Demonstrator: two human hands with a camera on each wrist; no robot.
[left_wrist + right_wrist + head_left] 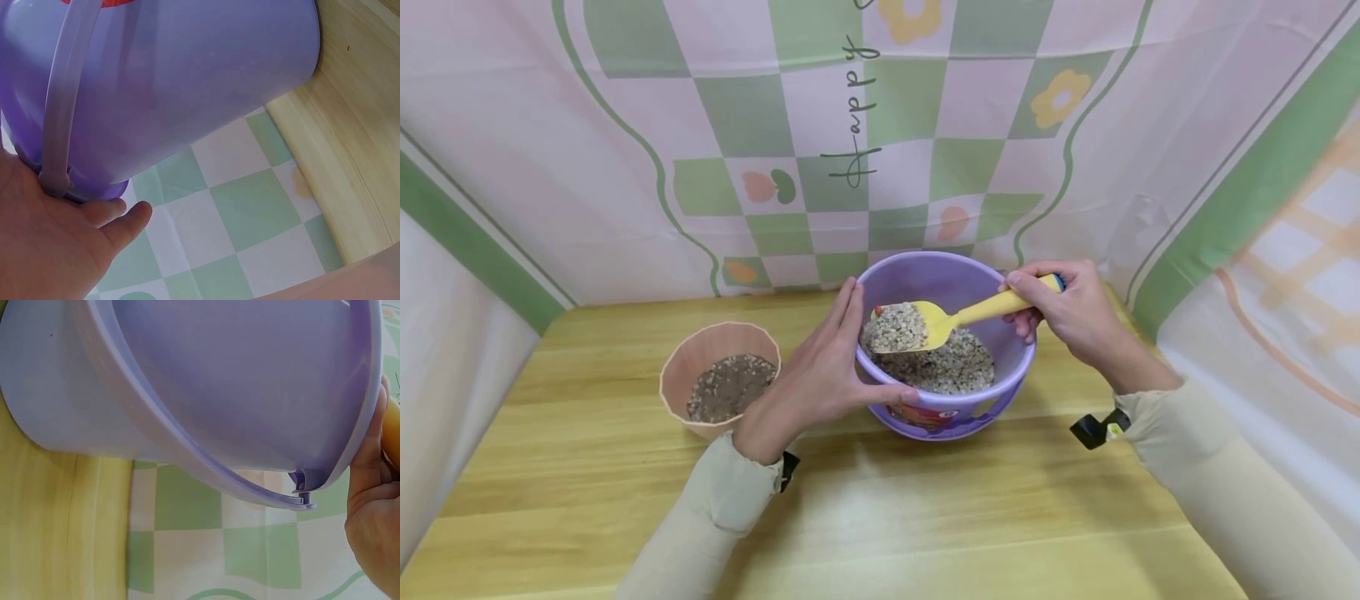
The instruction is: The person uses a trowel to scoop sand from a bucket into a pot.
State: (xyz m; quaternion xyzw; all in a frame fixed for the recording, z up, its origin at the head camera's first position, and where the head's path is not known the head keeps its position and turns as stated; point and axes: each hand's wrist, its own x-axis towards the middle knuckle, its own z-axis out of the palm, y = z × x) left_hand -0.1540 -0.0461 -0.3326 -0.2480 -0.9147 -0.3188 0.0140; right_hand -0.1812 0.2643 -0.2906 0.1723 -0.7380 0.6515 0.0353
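Note:
A purple bucket (917, 408) holds pale, speckled gravel-like grains (958, 367). My left hand (808, 375) rests against the bucket's left side, its fingers extended along the rim and its thumb over the front rim. In the left wrist view, my left hand (56, 237) lies at the rim near the handle joint. My right hand (1067, 308) grips the handle of a yellow toy shovel (992, 308) over the bucket. Grains fill the shovel's scoop, with a small red bit at its edge. In the right wrist view, my right hand (375, 506) is beside the bucket rim.
Left of the bucket stands a peach fluted pot (681, 367) with dark, soil-like material (730, 387) in it, close to my left forearm. A checked cloth (827, 125) hangs behind the wooden table (880, 517). The bucket's purple handle (169, 444) hangs down along its side.

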